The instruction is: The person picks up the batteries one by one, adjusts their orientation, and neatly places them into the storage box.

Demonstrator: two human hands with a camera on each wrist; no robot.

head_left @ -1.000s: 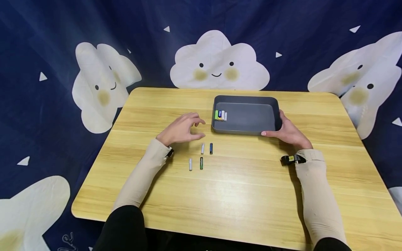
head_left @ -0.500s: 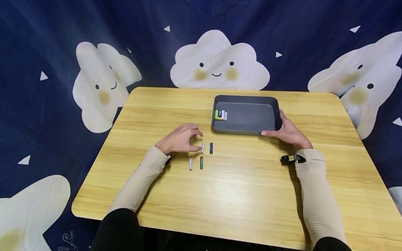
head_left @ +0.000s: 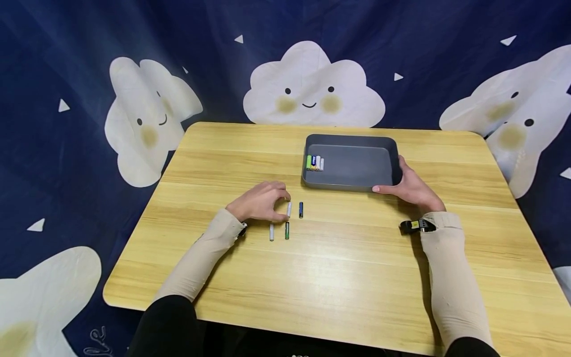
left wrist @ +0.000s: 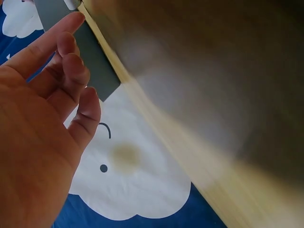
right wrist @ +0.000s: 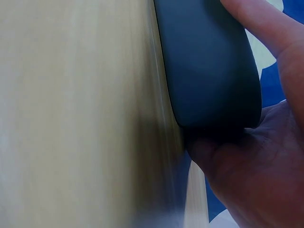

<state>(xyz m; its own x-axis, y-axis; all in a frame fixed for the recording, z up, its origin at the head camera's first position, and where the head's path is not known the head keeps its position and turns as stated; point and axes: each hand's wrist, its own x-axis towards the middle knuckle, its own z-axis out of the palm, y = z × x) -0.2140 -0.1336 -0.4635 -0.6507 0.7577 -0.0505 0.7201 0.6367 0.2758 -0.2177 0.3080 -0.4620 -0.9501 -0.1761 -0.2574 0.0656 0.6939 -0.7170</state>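
Note:
In the head view my left hand [head_left: 262, 201] has its thumb and a curled fingertip at the two ends of a white battery [head_left: 289, 209] lying on the table. A white end of the battery [left wrist: 72, 4] shows beside the index fingertip in the left wrist view; the thumb is out of sight there. Right of it lies a blue-and-black battery [head_left: 301, 209]. Nearer the front are another white battery [head_left: 271, 232] and a green-and-black battery [head_left: 287, 230]. My right hand [head_left: 412, 189] grips the right front corner of a dark grey tray [head_left: 339, 188], thumb along its front wall.
Several batteries [head_left: 314, 163] stand in a row against the tray's left wall. The wooden table [head_left: 348, 277] extends toward the front. A dark blue curtain [head_left: 214, 44] with white clouds hangs behind its far edge.
My left hand has come down toward the front, from beside the tray to the white battery, and its fingers have closed in on the ends. The right hand and tray stay put.

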